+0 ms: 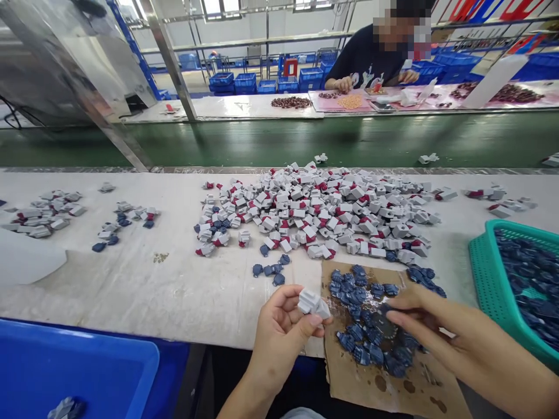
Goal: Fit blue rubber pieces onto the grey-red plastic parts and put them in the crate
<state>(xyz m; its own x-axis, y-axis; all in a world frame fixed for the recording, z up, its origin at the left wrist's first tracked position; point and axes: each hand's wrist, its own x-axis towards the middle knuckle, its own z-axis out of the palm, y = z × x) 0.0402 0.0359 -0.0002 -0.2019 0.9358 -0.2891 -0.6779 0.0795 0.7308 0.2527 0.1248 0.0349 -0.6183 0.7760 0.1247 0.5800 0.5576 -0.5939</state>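
My left hand (286, 326) is closed round a light grey plastic part (311, 304) with a stepped, blocky shape, held above the table's near edge. To its right, my right hand (441, 331) pinches a small dark blue plastic piece (384, 309) between thumb and fingertips; the fingers partly cover it. Below that hand lies a brown cardboard sheet (349, 381) with wet, dark stains. Several ribbed dark blue pieces (349, 288) are spread over it. Just beyond both hands, a large heap of grey and dark red parts (323, 212) covers the middle of the table.
A green basket (483, 267) of dark blue pieces stands at right. At lower left is a blue bin (144, 361) with a grey and blue part (67, 408) inside. Behind the heap runs a green conveyor belt (244, 139); a person (367, 64) works across it.
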